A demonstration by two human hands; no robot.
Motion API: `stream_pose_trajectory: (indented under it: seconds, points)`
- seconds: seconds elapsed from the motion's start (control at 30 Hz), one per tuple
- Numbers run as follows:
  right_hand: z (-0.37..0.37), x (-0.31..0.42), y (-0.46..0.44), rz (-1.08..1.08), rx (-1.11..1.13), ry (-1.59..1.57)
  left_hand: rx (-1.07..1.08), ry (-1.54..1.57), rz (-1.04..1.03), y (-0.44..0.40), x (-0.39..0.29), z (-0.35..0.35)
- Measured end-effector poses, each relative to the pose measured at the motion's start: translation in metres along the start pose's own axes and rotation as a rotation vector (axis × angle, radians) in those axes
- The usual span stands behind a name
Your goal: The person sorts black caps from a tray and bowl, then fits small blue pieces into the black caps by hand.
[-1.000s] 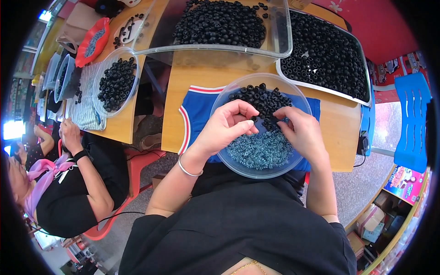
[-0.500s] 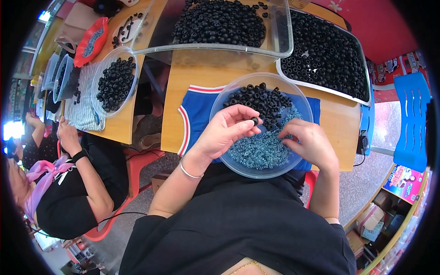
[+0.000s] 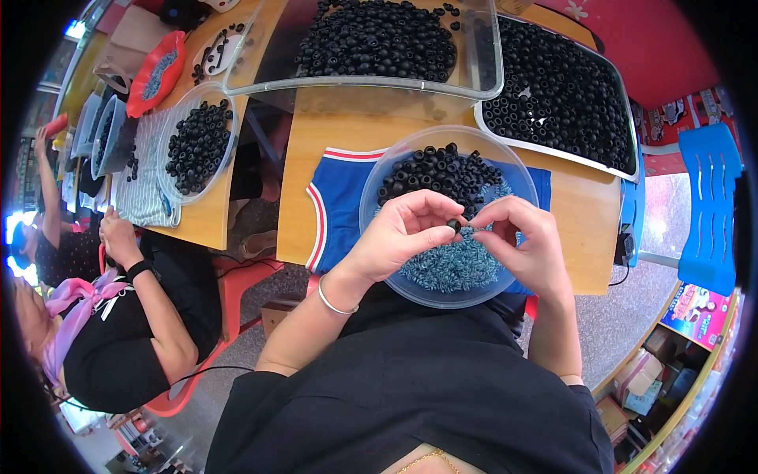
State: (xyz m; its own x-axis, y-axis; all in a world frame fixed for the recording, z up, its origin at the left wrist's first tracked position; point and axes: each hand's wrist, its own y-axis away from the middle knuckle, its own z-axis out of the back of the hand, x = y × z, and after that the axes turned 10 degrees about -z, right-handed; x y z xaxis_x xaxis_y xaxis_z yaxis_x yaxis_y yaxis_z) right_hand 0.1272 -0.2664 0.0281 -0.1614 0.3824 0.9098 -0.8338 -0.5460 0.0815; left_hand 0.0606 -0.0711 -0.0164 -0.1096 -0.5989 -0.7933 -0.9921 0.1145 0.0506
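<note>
Between the thumb and fingers of my left hand is a small black bead-like part with a hole. My right hand is pinched closed right beside it; whatever its fingertips hold is too small to make out. Both hands are above a round clear plastic bowl. Black parts fill the bowl's far side, and a heap of tiny blue-green pieces fills the near side, partly hidden by my hands. Under the bowl lies a blue cloth with red and white trim.
A large clear bin and a white tray, both full of black parts, stand behind the bowl. At left are another bowl of black parts, a red dish and a seated person. A blue chair is at right.
My right hand has risen from the blue-green pieces and come up to the black part in my left hand. The left hand has shifted slightly right and down. A person at far left raised an arm.
</note>
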Motion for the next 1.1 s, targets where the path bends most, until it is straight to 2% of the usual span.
stream_pose_trajectory:
  seconds: [0.23, 0.53, 0.63, 0.83, 1.1]
  points:
    - [-0.005, 0.000, -0.002, 0.095, -0.014, 0.013, -0.010, -0.026, 0.000, 0.001, 0.001, -0.001]
    - [-0.005, -0.002, -0.001, 0.085, -0.029, 0.053, 0.009, 0.023, -0.012, 0.000, 0.005, -0.001]
    - [-0.003, 0.005, -0.002, 0.005, -0.047, 0.001, 0.013, 0.080, 0.008, 0.000, 0.005, -0.001]
    - [0.007, -0.015, -0.011, 0.025, -0.211, 0.225, -0.072, 0.270, 0.054, 0.000, 0.002, 0.004]
    - [-0.001, -0.027, -0.011, -0.018, -0.067, 0.617, -0.107, 0.226, 0.012, 0.001, 0.003, 0.006]
